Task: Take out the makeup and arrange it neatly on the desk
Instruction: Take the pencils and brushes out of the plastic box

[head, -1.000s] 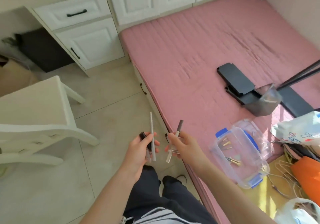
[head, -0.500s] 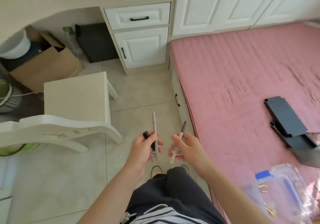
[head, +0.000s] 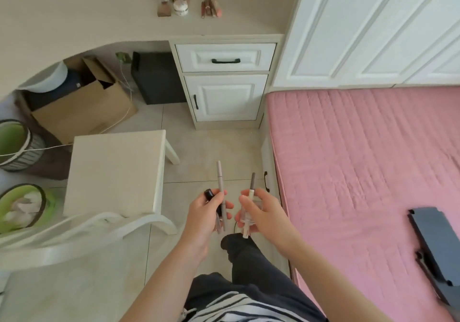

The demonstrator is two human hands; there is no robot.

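Left hand (head: 206, 212): fingers curled round 1 long grey pencil (head: 220, 184), which sticks up past the fingertips, with 1 black-capped tube (head: 209, 193) beside it. Right hand (head: 265, 216): fingers wrapped on 1 brown-tipped pen (head: 253, 184) and something clear, can't identify. Step, as judged: carrying to desk (head: 99, 10). Well beyond the fingertips, small cosmetics (head: 180, 4) sit in a row there. Next: reach over, lay these beside that row, aligned.

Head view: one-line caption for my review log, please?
Left hand and right hand each grip makeup pens; other cosmetics sit on the desk ahead.
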